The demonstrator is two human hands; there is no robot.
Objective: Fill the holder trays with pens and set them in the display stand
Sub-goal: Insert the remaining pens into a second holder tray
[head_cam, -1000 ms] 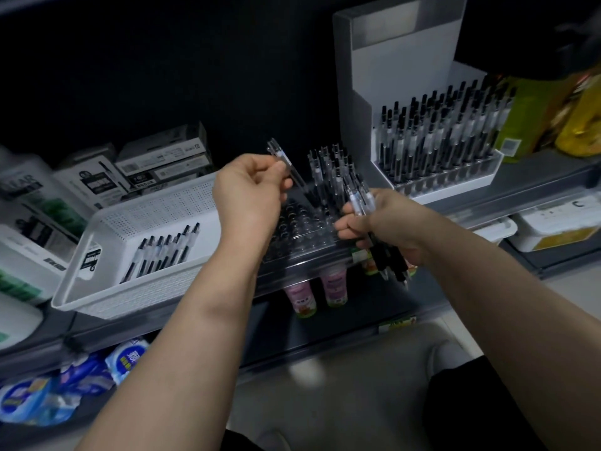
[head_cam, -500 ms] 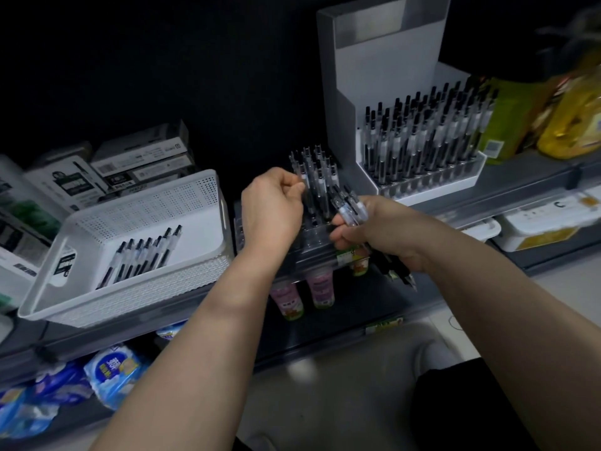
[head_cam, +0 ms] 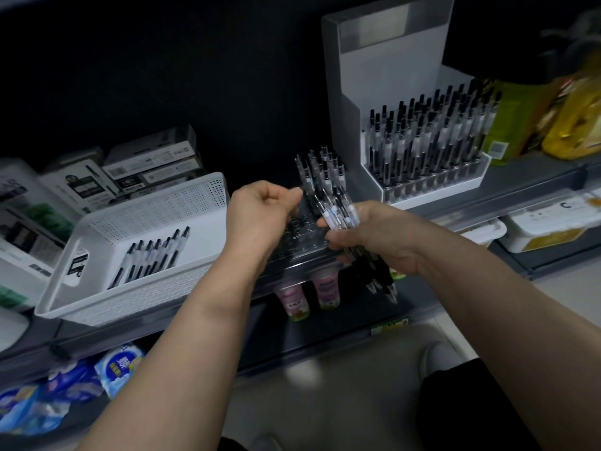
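A clear holder tray [head_cam: 304, 245] sits on the shelf edge, with several pens [head_cam: 322, 170] standing in its far rows. My left hand [head_cam: 260, 216] hovers over the tray with curled fingers, thumb and forefinger pinching the low end of the leftmost standing pen [head_cam: 304, 182]. My right hand [head_cam: 374, 232] grips a bundle of pens [head_cam: 338, 213] just right of the tray, their tips hanging below the hand. The white display stand [head_cam: 390, 76] at the back right holds a full tray of pens [head_cam: 432, 148].
A white perforated basket [head_cam: 97, 242] to the left holds several loose pens [head_cam: 153, 258]. Pen boxes [head_cam: 153, 170] are stacked behind it. Yellow bottles [head_cam: 575, 118] stand right of the stand. Small bottles [head_cam: 325, 288] and packets [head_cam: 120, 362] sit on the lower shelf.
My left hand has brought its pen down from above the tray into the standing rows. My right hand has stayed beside the tray with its bundle. The view shifted slightly.
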